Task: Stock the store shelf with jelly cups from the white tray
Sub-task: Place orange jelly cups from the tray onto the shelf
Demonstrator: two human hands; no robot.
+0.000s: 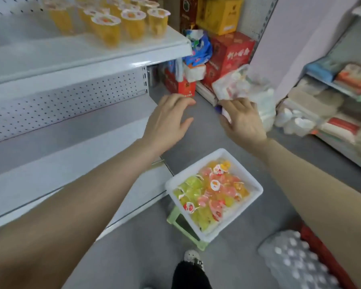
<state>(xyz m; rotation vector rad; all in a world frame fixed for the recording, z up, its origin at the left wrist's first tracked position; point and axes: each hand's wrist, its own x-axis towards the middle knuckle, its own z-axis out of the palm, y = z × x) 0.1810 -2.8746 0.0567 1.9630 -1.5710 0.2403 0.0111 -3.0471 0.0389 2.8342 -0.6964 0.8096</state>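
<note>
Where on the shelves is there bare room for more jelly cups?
Top shelf: bare left of and in front of the orange cups, which crowd its back right. The lower shelf below the perforated panel looks wholly bare. The tray is full.

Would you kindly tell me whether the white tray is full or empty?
Mostly full: the white tray holds a loose heap of green, pink and orange jelly cups covering nearly all its floor.

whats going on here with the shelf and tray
A person is stocking a store shelf from a white tray of jelly cups that sits on a green stool. Yellow cups already stand on that shelf. The left hand is open and empty; the right hand grips a small purple item, too blurred to name.
</note>
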